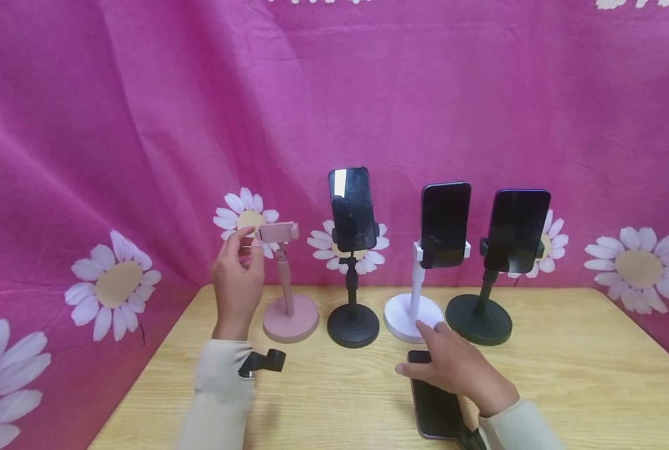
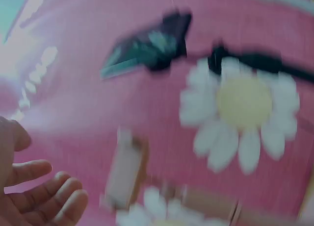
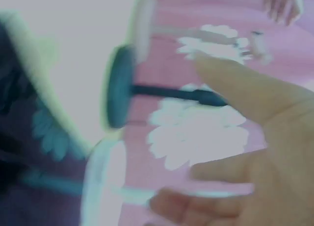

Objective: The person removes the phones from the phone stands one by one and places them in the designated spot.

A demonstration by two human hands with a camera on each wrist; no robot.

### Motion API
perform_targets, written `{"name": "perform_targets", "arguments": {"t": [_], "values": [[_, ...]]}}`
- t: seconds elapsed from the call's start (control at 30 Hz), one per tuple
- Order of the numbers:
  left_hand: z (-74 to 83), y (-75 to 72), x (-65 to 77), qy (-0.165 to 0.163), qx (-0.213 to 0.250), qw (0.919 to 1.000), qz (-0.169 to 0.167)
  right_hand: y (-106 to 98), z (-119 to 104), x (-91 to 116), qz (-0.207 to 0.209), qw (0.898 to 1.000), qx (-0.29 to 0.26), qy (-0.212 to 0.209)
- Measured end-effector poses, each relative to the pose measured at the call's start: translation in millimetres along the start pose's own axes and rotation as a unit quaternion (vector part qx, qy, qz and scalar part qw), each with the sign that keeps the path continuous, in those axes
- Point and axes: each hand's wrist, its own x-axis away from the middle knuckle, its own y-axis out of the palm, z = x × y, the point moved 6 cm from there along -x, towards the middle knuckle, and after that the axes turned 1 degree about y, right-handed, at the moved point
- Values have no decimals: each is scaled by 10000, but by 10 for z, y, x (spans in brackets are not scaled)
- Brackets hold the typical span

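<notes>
My left hand [image 1: 239, 275] is raised beside the clamp [image 1: 278, 232] of a pink phone stand [image 1: 291, 320] at the left of the row. The left wrist view shows that clamp [image 2: 125, 174] with nothing in it, a small gap from my loosely bent fingers [image 2: 64, 199]. Over a dark phone [image 1: 436, 409] lying face up on the table, my right hand [image 1: 461, 365] reaches forward with thumb and fingers spread. Part of this phone is hidden beneath the hand. The right wrist view is blurred, and no object shows between the fingers [image 3: 223, 169].
Three stands hold upright phones: a black one [image 1: 354, 326] with a phone [image 1: 352, 209], a white one [image 1: 399, 319] with a phone [image 1: 446, 225], and a dark one [image 1: 481, 320] with a phone [image 1: 517, 231]. Behind the wooden table [image 1: 334, 400] hangs a pink flowered cloth [image 1: 368, 94].
</notes>
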Motion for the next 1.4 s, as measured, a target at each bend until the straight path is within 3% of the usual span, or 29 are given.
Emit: {"name": "perform_targets", "arguments": {"t": [0.1,0.27,0.37,0.6,0.8,0.9,1.07,1.27,1.4], "values": [[168,161,115,-85,543,9976,-423,-189,-276,-1,793,9922,-614,-744],[292,446,265,-647,1301,9829,-1128,-346,-621,-10,1581,9659,-1445,-1457],[302,564,326,-896,1473,9762,-1313,-410,-729,-30,1978,9521,-1706,-1593],[324,722,448,-1206,1689,9652,-1592,-495,-795,-143,2501,9313,-2121,-1583],[304,878,497,-1857,2331,9394,-1694,-505,-806,-299,2841,9123,-2432,-1667],[321,953,486,-1960,2532,9299,-1811,-512,-827,-357,3051,9040,-2491,-1663],[350,1046,445,-1959,2739,9230,-1862,-516,-858,-463,3009,9011,-2731,-1513],[346,1108,415,-2101,2924,9153,-1806,-487,-831,-578,2439,9037,-3231,-1396],[300,1135,419,-2390,3107,9016,-1826,-437,-812,-621,1921,8975,-3690,-1466]]}}
